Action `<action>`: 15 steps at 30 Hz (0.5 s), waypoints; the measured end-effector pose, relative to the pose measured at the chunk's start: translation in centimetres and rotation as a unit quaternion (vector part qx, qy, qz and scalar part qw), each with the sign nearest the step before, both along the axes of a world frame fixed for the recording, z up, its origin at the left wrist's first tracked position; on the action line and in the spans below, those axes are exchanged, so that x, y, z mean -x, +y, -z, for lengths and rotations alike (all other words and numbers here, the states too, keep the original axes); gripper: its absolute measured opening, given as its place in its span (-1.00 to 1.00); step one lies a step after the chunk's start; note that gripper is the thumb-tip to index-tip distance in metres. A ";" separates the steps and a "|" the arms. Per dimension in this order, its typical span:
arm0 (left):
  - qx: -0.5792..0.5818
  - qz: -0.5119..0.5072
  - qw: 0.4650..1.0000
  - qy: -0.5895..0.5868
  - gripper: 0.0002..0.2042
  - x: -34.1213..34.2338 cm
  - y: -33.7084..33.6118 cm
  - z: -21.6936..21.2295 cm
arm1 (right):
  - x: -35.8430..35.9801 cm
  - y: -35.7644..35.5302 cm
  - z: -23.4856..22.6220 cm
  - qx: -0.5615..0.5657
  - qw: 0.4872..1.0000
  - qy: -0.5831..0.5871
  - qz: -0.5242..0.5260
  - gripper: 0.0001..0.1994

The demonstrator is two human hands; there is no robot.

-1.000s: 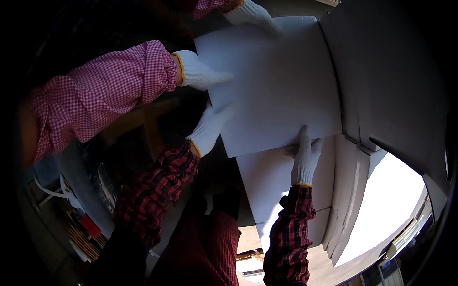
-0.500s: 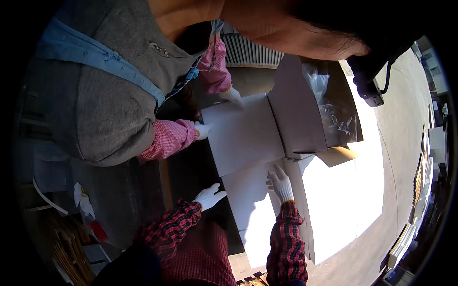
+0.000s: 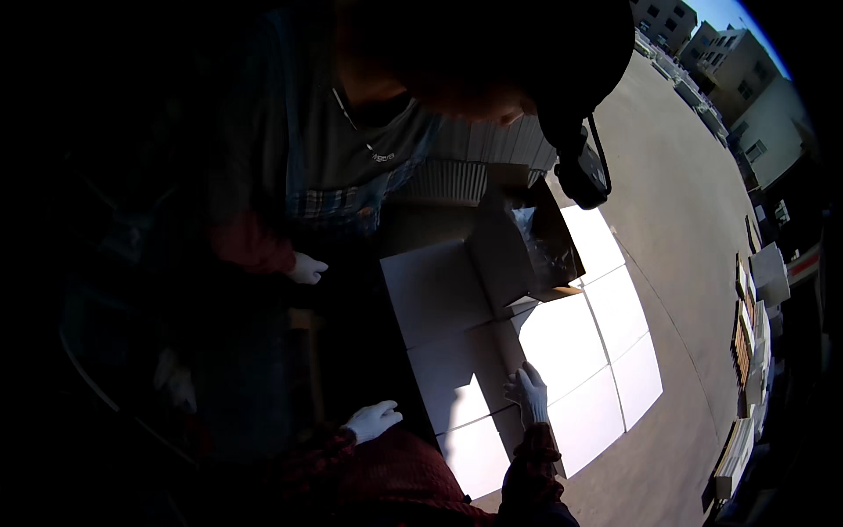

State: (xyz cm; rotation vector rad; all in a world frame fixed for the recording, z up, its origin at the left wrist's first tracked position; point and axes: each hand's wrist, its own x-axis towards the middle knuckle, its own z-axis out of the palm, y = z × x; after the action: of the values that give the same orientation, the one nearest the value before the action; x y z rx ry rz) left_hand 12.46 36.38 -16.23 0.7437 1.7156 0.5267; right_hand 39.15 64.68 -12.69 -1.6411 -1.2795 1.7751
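Observation:
My left hand [image 3: 373, 422], in a white glove, is held apart from the boxes at their near left side, its fingers stretched out and nothing in them. My right hand [image 3: 529, 393], also gloved, touches the raised edge of a sunlit white box [image 3: 566, 338], fingers apart and slightly bent. Left of that edge are lower white boxes, one shaded [image 3: 436, 294] and one partly sunlit [image 3: 479, 443]. An open cardboard box [image 3: 500, 246] with clear plastic [image 3: 524, 220] inside stands on the far part of the stack.
A co-worker [image 3: 342, 158] leans in from the far left; one gloved hand [image 3: 307, 269] hangs in shadow beside the boxes. Concrete ground [image 3: 680, 263] extends to the right, with stacked flat pieces [image 3: 736, 457] near the right rim. Buildings [image 3: 742, 70] show at the upper right.
The view has tilted up and darkened. The co-worker has straightened somewhat and drawn a hand back from the shaded box. My right hand has come onto the raised box edge.

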 end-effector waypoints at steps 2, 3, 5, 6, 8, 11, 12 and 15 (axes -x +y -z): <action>-0.045 -0.067 0.997 0.005 -0.41 0.0 -2.7 -0.7 | 3.6 1.9 -7.7 -0.106 0.990 0.086 0.020 -0.44; -0.048 -0.083 0.995 -0.004 -0.41 -0.2 -3.9 -1.5 | 5.0 2.7 -12.1 -0.178 0.979 0.099 -0.001 -0.46; -0.052 -0.105 0.993 -0.019 -0.41 -1.2 -6.7 -3.3 | 6.6 2.5 -21.1 -0.332 0.942 0.055 -0.010 -0.47; -0.050 -0.119 0.992 -0.016 -0.42 -1.8 -8.6 -4.5 | 7.4 1.8 -24.9 -0.397 0.916 0.056 0.005 -0.45; -0.079 -0.139 0.987 -0.014 -0.43 -2.9 -12.5 -4.6 | 8.3 -0.8 -32.0 -0.501 0.864 0.045 0.012 -0.42; -0.122 -0.220 0.966 -0.050 -0.46 -4.3 -21.9 -2.4 | 9.6 -6.9 -39.8 -0.567 0.815 0.114 0.036 -0.33; -0.122 -0.263 0.953 -0.083 -0.48 -4.7 -24.4 -2.3 | 9.4 -8.9 -41.2 -0.587 0.798 0.132 0.031 -0.33; -0.113 -0.343 0.928 -0.095 -0.50 -6.7 -35.7 -1.9 | 10.0 -17.0 -43.3 -0.622 0.770 0.139 -0.013 -0.35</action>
State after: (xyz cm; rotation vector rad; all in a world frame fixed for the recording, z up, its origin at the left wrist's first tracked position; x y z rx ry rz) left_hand 19.20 0.67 -14.30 0.2081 1.7234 1.2524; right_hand 29.15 47.71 30.65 -0.5450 -1.7029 0.6772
